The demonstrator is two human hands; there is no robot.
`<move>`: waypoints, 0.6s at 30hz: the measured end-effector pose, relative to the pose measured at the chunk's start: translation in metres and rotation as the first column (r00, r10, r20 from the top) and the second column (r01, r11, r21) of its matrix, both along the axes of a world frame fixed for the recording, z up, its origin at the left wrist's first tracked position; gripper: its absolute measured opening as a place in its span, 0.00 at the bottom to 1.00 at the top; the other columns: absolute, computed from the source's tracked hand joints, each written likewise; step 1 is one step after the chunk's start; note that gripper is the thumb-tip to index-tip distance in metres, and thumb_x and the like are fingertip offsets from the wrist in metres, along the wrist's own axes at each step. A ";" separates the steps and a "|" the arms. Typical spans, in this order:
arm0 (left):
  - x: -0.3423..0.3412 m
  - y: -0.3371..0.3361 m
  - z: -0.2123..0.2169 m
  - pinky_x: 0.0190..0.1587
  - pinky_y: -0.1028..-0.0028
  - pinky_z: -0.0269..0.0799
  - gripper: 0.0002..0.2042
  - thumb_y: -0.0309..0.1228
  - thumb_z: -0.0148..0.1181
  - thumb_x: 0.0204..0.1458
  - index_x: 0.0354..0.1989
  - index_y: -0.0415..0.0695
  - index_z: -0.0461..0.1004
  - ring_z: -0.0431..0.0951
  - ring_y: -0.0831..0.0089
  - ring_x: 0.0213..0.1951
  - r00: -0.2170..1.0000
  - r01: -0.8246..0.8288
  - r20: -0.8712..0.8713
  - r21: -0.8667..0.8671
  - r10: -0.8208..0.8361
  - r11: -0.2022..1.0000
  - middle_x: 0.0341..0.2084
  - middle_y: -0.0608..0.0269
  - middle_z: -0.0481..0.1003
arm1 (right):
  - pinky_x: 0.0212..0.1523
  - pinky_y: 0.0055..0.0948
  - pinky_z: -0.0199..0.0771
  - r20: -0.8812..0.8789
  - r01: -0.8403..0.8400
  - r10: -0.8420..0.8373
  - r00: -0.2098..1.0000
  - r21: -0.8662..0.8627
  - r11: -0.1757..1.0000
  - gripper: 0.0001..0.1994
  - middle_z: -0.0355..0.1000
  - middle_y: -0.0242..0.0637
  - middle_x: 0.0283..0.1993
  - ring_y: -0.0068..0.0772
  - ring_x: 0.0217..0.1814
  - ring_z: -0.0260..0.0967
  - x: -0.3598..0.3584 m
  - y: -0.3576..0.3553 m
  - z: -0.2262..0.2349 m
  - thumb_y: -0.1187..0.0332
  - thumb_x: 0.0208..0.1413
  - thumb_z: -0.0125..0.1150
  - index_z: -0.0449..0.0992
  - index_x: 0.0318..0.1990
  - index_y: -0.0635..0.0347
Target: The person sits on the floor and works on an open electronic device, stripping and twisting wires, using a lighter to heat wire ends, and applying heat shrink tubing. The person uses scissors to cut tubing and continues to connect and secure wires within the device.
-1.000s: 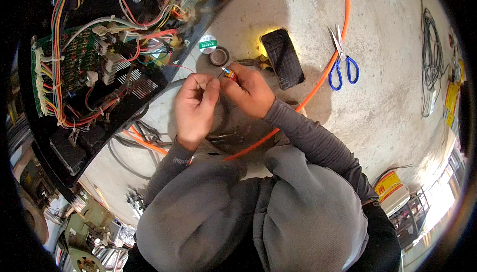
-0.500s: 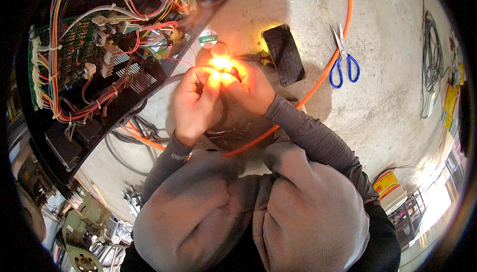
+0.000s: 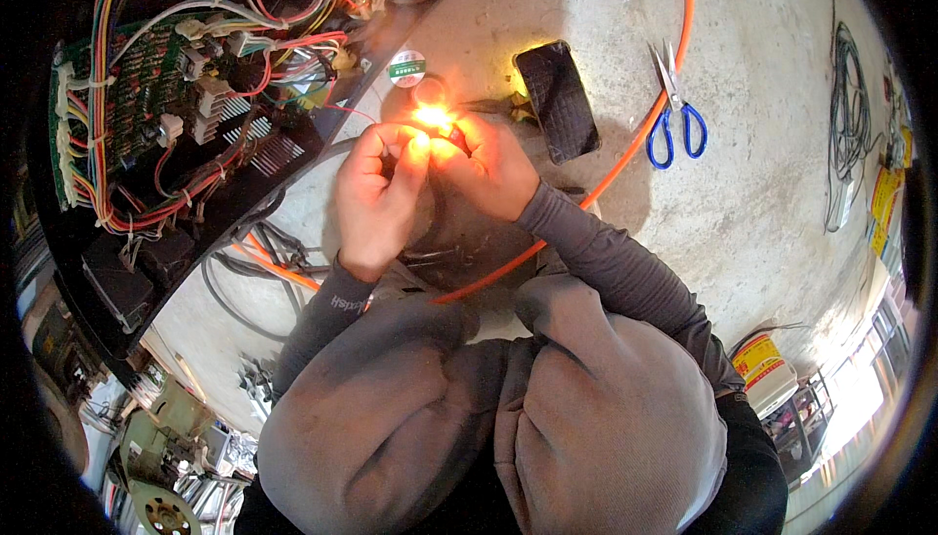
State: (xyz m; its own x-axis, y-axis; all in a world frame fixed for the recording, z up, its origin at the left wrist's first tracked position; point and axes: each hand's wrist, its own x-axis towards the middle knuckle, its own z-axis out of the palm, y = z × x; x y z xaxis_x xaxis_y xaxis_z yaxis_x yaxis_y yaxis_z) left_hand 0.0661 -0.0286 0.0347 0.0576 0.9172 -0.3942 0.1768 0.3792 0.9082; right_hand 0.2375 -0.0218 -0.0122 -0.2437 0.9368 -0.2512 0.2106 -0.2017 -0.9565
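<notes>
Close together over the concrete floor, both my hands meet at a bright orange flame (image 3: 430, 117). My left hand (image 3: 379, 188) is closed, thumb and forefinger pinched on a thin red wire (image 3: 352, 111) that runs from the opened machine. The wire's end is lost in the glare. My right hand (image 3: 493, 169) is closed round a small lighter (image 3: 456, 134); only a dark bit of it shows between the fingers. Just beyond the flame lie a round roll with a green and white label (image 3: 407, 68) and a dark phone (image 3: 557, 100).
The opened machine (image 3: 127, 105), with a green circuit board and bundled coloured wires, fills the upper left. Blue-handled scissors (image 3: 676, 115) lie at the right beside an orange hose (image 3: 625, 159). Black cables (image 3: 278, 252) lie near my left forearm. A white-and-yellow bucket (image 3: 765, 371) stands lower right.
The flame's glare has shrunk slightly. My hands keep the same grips and have hardly moved; the whole view has shifted a little.
</notes>
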 end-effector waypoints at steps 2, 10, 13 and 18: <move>0.001 -0.001 -0.003 0.38 0.82 0.65 0.07 0.32 0.61 0.66 0.43 0.41 0.76 0.67 0.87 0.34 1.000 -0.004 0.003 0.039 0.004 0.999 0.33 0.75 0.73 | 0.33 0.49 0.73 -0.022 0.019 -0.019 1.000 -0.012 1.000 0.18 0.75 0.54 0.30 0.60 0.34 0.76 -0.001 -0.001 -0.001 0.55 0.59 0.62 0.72 0.39 0.64; 0.002 0.000 -0.006 0.33 0.83 0.60 0.07 0.33 0.61 0.66 0.43 0.42 0.77 0.65 0.88 0.30 1.000 -0.005 -0.023 0.072 0.006 0.997 0.29 0.77 0.72 | 0.31 0.48 0.73 -0.045 0.046 -0.043 0.998 0.060 0.997 0.17 0.74 0.51 0.28 0.57 0.32 0.76 -0.003 -0.003 -0.005 0.56 0.59 0.63 0.72 0.38 0.63; 0.001 0.000 -0.006 0.29 0.83 0.56 0.06 0.32 0.61 0.66 0.43 0.43 0.77 0.62 0.89 0.27 1.000 -0.006 -0.011 0.025 0.006 1.000 0.27 0.79 0.71 | 0.31 0.47 0.72 -0.033 0.042 -0.041 0.999 0.054 0.998 0.17 0.74 0.52 0.28 0.57 0.32 0.76 -0.003 -0.004 -0.008 0.56 0.59 0.64 0.72 0.38 0.63; -0.001 0.000 -0.013 0.28 0.84 0.54 0.05 0.31 0.61 0.66 0.42 0.43 0.77 0.61 0.91 0.26 1.000 -0.017 0.002 0.043 0.017 0.999 0.26 0.80 0.70 | 0.31 0.47 0.72 -0.043 0.047 -0.047 0.998 -0.011 0.999 0.18 0.75 0.53 0.29 0.57 0.31 0.76 -0.005 -0.004 -0.009 0.55 0.61 0.63 0.72 0.38 0.64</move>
State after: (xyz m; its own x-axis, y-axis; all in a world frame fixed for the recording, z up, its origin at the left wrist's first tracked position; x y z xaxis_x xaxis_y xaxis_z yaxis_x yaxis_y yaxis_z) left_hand 0.0647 -0.0288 0.0222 0.0422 0.9342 -0.3543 0.1695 0.3427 0.9240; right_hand 0.2329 -0.0257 -0.0210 -0.2100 0.9449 -0.2512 0.1595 -0.2204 -0.9623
